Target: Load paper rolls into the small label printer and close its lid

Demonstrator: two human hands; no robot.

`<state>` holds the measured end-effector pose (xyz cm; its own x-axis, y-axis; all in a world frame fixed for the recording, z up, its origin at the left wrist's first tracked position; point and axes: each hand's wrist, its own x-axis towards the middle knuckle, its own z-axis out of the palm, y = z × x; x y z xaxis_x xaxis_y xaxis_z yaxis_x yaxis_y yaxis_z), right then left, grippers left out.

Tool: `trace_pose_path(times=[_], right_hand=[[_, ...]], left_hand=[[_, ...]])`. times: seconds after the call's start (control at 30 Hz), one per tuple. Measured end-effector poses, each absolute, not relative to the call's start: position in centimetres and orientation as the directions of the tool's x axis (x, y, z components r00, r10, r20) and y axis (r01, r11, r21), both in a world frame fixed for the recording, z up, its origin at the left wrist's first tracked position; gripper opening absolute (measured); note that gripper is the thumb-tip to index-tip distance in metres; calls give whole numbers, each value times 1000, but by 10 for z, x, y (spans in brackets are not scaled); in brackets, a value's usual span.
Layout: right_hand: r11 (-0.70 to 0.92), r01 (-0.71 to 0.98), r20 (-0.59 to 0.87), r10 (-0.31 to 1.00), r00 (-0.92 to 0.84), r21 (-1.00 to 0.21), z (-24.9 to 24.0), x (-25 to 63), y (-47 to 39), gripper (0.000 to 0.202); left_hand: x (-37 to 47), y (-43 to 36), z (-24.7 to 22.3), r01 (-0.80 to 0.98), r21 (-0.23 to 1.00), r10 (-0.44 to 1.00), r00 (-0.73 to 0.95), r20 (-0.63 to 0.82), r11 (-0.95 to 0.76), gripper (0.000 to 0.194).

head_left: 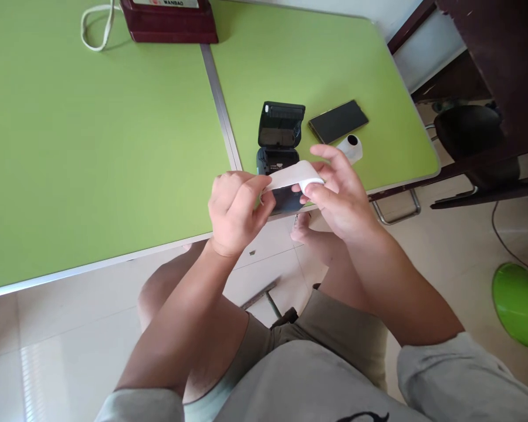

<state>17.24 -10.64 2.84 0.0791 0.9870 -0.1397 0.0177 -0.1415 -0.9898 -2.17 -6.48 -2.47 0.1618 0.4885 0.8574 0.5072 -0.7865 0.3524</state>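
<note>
Between my hands a white paper roll (308, 173) is partly unrolled, with a strip stretching to the left. My left hand (237, 208) pinches the loose end of that strip. The roll itself sits in my right hand (341, 190), between thumb and fingers. Just beyond them, a small black printer (281, 126) stands on the table with its lid up; my hands and the paper cover part of its lower body. Right of it lies a second white roll (351, 149) with a dark core, partly behind my right fingers.
A dark phone (338, 121) lies on the green table (114, 146), near the second roll. At the back stands a dark red device (171, 20) with a white cord (108, 26). A metal seam (220, 105) crosses the tabletop. A green bin (519, 305) is on the floor at right.
</note>
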Motion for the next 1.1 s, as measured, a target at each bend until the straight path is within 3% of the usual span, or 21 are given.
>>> trace_pose_path(times=[0.2, 0.37, 0.47, 0.57, 0.63, 0.73, 0.9, 1.1], right_hand=[[-66, -95, -84, 976, 203, -993, 27, 173, -101, 43], [-91, -178, -111, 988, 108, -980, 34, 160, -102, 56], [-143, -195, -158, 986, 61, -970, 35, 159, -106, 60], [-173, -190, -178, 984, 6, -966, 35, 163, -112, 59], [-185, -184, -181, 983, -36, -965, 35, 167, -115, 56], [-172, -168, -166, 985, -48, -971, 36, 168, -117, 57], [-167, -123, -163, 986, -42, -978, 39, 165, -112, 54], [-307, 161, -335, 922, -196, -938, 49, 170, -109, 46]], left_hand=[[-26, -68, -16, 383, 268, 382, 263, 886, -884, 21], [-20, -82, -17, 312, 288, 387, 330, 861, -905, 5], [-21, -84, -16, 252, 390, 455, 295, 841, -885, 33], [-23, -79, -13, 295, 483, 554, 248, 795, -824, 33], [-23, -75, -12, 267, 494, 560, 319, 764, -827, 42], [-20, -71, -14, 153, 472, 488, 439, 755, -868, 49], [-16, -71, -20, 174, 477, 506, 370, 779, -862, 43], [-19, -73, -11, 126, 552, 554, 382, 740, -824, 34]])
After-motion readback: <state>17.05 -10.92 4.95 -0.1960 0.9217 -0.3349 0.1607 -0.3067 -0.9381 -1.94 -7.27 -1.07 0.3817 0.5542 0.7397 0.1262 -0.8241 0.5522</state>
